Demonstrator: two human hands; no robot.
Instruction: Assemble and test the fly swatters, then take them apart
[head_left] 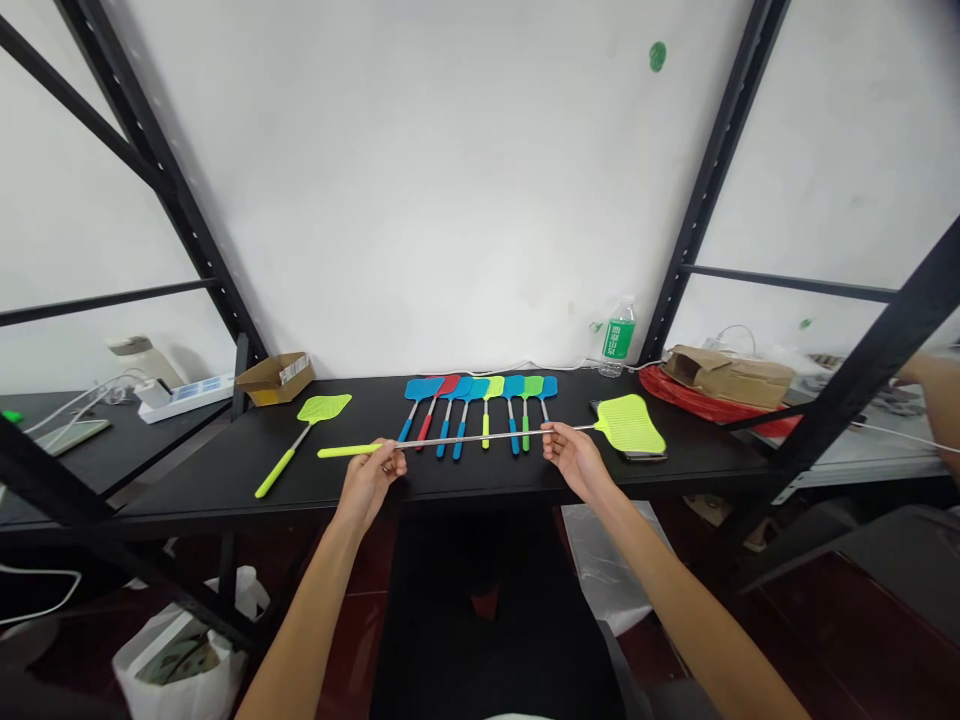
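A yellow-green fly swatter (631,424) with a long thin metal rod is held level across the front of the black table. My left hand (371,478) is closed round it where the handle meets the rod. Fingers of my right hand (576,458) pinch the rod nearer the swatter's head. Behind the rod, several shorter fly swatters (513,388) in blue, red, green and yellow lie in a row, heads toward the wall. Another yellow-green fly swatter (322,408) lies alone at the left, handle toward the front edge.
An open cardboard box (274,380) sits at the back left, beside a white power strip (196,395). At the back right stands a water bottle (618,340), near a brown package (724,378) on red plastic. Black metal posts (709,170) flank the table. Another person's arm (941,400) shows far right.
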